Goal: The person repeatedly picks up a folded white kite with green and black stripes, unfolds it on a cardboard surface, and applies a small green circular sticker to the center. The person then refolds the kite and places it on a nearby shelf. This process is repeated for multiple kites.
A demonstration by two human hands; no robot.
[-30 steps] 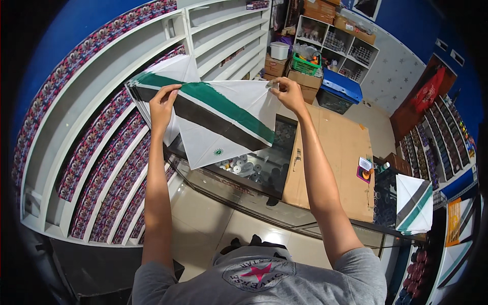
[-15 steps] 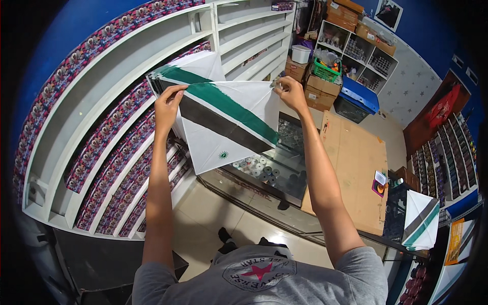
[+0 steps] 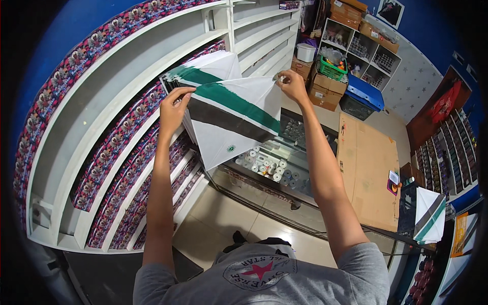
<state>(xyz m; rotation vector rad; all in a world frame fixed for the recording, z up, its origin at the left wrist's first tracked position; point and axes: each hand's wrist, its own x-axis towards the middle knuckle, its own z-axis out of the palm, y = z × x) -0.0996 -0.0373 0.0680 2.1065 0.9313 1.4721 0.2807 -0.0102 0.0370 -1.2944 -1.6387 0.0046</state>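
A white paper kite [image 3: 231,119] with a green and a black diagonal stripe and a small green emblem is stretched between my two hands. My left hand [image 3: 174,108] pinches its left corner, and my right hand [image 3: 293,85] pinches the corner at upper right. Behind it, a stack of similar kites [image 3: 216,65] sits against the shelves, partly covered by the one I hold. The lower tip of the held kite hangs over the edge of a glass display counter [image 3: 284,152], where white and dark spools show through the top.
Curved white shelves [image 3: 127,71] with rows of patterned boxes rise at the left. A cardboard sheet [image 3: 366,173] lies on the counter at right, near another pile of kites [image 3: 429,216]. Beyond stand a blue-lidded bin [image 3: 363,94], a green basket [image 3: 333,68] and cartons [image 3: 326,91].
The whole scene has shifted slightly as my view turned. Both hands keep their pinch on the kite, which now slants a little more, its right side drawn in.
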